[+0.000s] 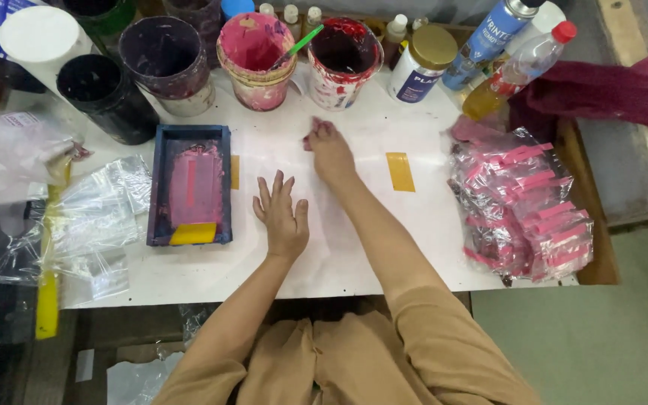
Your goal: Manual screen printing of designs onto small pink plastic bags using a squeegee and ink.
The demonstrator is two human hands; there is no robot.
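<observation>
- White sheet (354,247) covering the tabletop (601,262) lies flat under both hands; it looks thin, light and limp, likely to crease, best pinned with flat palms or lifted by an edge.
- Pile of clear bags with pink strips (526,210) sits to the right.
- Dark blue framed screen (190,185), pink inside, rests left of the hands.
- Paint tubs (256,60) line the far edge.
- Left hand (282,214) lies open, fingers spread, palm on the sheet.
- Right hand (329,148) is curled around a small pinkish scrap (310,135) pressed to the sheet.
- Yellow tape strip (400,172) is stuck nearby.
</observation>
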